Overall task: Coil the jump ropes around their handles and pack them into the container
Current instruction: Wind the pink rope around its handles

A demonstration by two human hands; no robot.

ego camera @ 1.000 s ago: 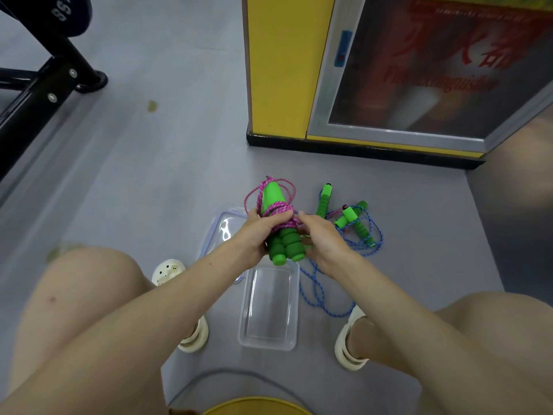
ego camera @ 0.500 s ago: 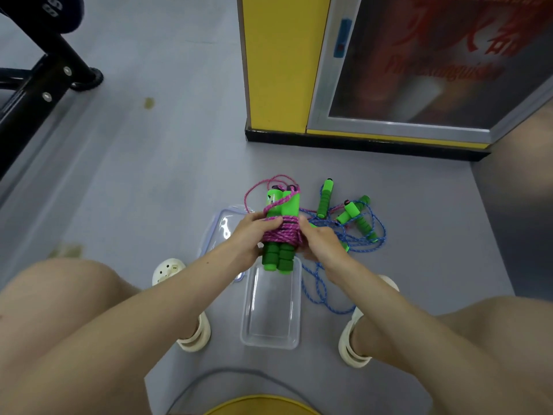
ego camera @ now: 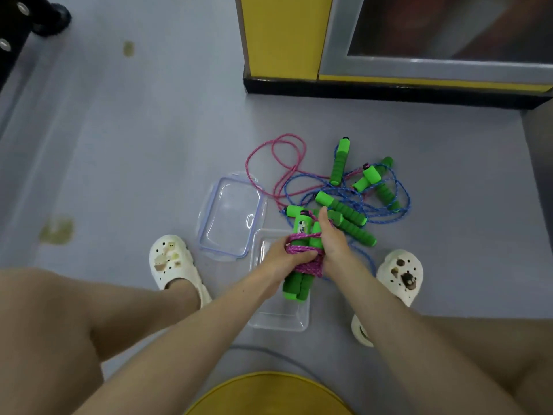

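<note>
**A:** Head view, low centre of the frame. Where is the bundle?

**B:** Both hands grip it. The left hand (ego camera: 279, 260) curls round the pink coil (ego camera: 305, 260). The right hand (ego camera: 333, 248) clasps the other side, its thumb up along the paired green handles (ego camera: 296, 287). The bundle hangs just over the clear container (ego camera: 281, 324).

**A:** How should it be seated well?

**B:** I'd lay it flat and lengthwise with a thumb on the last turn, since braided cord likes to spring loose. The ribbed foam looks squashy and should give against those rigid plastic walls.

**A:** What else is around it?

**B:** The lid (ego camera: 230, 214) lies just up-left on the grey floor (ego camera: 134, 175). The blue rope tangle (ego camera: 356, 202) and spare handles (ego camera: 341, 158) are right of centre. Whose the pink loop (ego camera: 278, 157) is, I cannot tell.
</note>
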